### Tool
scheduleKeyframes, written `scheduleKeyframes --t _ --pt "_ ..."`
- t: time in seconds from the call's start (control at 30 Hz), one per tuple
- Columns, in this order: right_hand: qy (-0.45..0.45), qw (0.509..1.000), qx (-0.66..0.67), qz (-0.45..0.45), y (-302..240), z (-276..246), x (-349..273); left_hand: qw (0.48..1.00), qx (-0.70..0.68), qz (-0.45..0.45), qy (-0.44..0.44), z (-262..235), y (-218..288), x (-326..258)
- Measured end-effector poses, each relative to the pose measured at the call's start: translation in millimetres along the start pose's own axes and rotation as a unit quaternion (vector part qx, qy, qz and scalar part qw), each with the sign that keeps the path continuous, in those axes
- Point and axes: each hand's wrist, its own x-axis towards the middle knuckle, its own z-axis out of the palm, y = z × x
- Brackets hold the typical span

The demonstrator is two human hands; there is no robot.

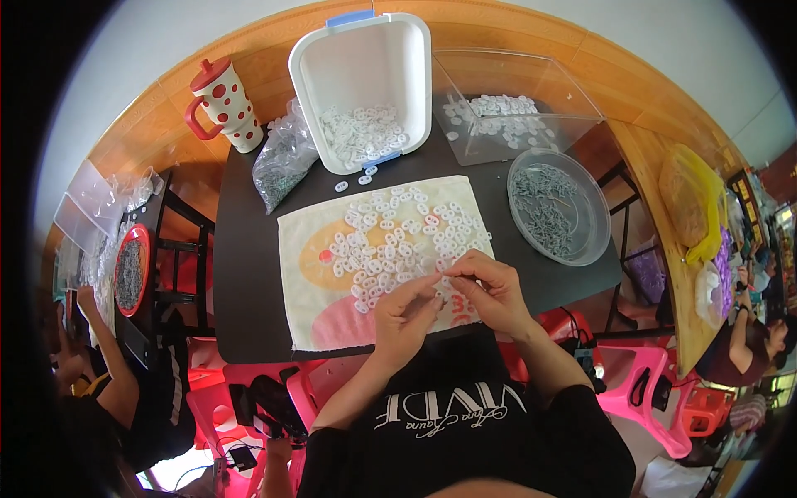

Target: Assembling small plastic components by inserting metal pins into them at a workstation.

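Note:
My left hand (407, 319) and my right hand (491, 290) meet over the near edge of a cream towel (311, 286). Fingers and thumb of each are pinched together, fingertips nearly touching. Whatever lies between them is too small and too covered to make out. Just beyond my fingers, many small white oval plastic pieces with two holes (386, 241) are spread over the towel. To the right stands a round clear tub (603, 217) with small dark grey-green parts (544, 203) in it.
Behind the towel are a white bin (357, 70) of white pieces, a clear box (573, 124) with more, a bag of grey parts (282, 162) and a dotted tumbler (228, 100). Pink stools (639, 382) surround the dark table (249, 332). People sit at left (108, 373) and right (743, 353).

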Motion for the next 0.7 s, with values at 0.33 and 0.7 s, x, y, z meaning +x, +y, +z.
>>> scheduleKeyframes --t 0.33,0.7 --pt "-0.005 1.000 0.007 0.000 1.9 5.8 -3.8 1.000 -0.022 -0.018 0.010 0.9 0.8 -0.2" --pt "-0.020 0.998 0.037 0.050 -8.1 3.8 -8.9 1.000 -0.017 0.004 0.009 2.4 -0.5 1.0"
